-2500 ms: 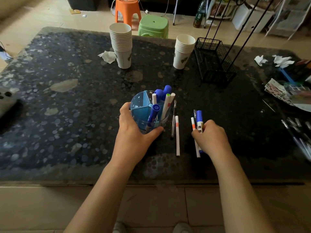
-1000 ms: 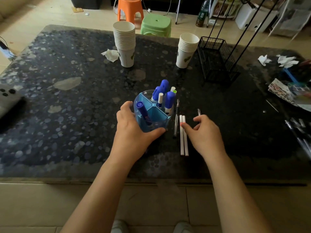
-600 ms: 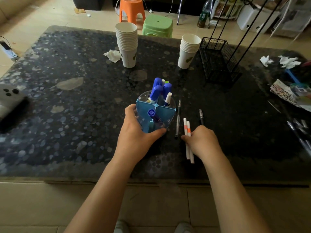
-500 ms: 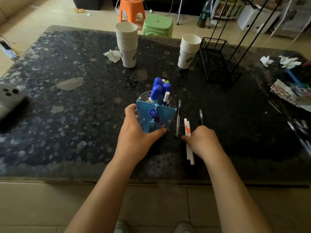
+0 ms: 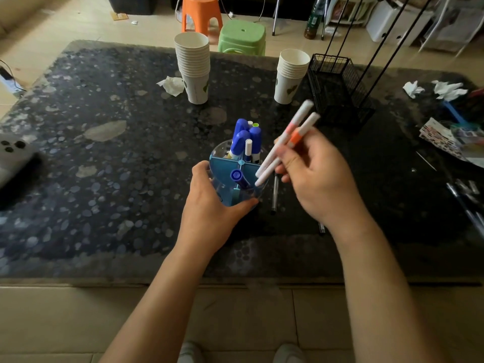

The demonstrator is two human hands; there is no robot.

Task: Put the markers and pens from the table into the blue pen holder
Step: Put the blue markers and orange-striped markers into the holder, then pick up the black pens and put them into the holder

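With my left hand (image 5: pixel 209 210) wrapped around the blue pen holder (image 5: pixel 237 176), already holding several markers, my right hand (image 5: pixel 318 179) pinches two white pens (image 5: pixel 284 145) just above it, while a black pen (image 5: pixel 274 195) beside it still waits.

Table (image 5: pixel 110 163): glossy dark speckled stone-like top. Pen holder (image 5: pixel 222 166): translucent blue plastic, smooth. Pens (image 5: pixel 285 142): matt white plastic w/ orange bands. Cups (image 5: pixel 192 66): matt paper. Basket (image 5: pixel 337 87): black wire mesh. Stools (image 5: pixel 242 35): smooth plastic.
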